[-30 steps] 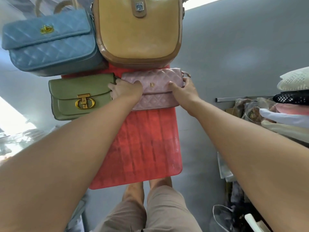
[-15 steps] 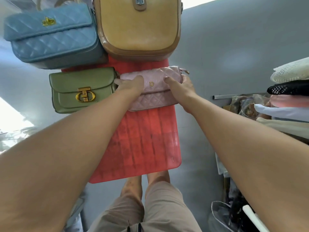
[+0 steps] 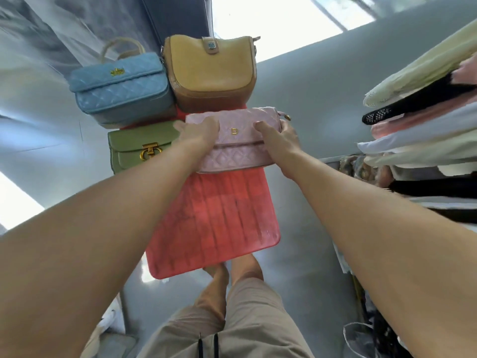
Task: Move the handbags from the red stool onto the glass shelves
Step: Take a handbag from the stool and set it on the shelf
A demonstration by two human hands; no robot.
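Observation:
A pink quilted handbag is held above the red stool, raised off its top. My left hand grips the bag's left end and my right hand grips its right end, fingers curled over the upper edge. On the stool behind it stand a green handbag with a gold clasp at left, a blue quilted handbag at the far left and a tan-yellow handbag at the far middle. No glass shelves can be made out.
Stacked hats and folded textiles fill a rack at the right. Grey floor surrounds the stool. My legs in beige shorts stand just before the stool's near edge. Bags and clutter lie at the lower right.
Both hands have lifted the pink handbag up and toward me, off the stool. My head has pulled back, so the other bags look smaller and farther away.

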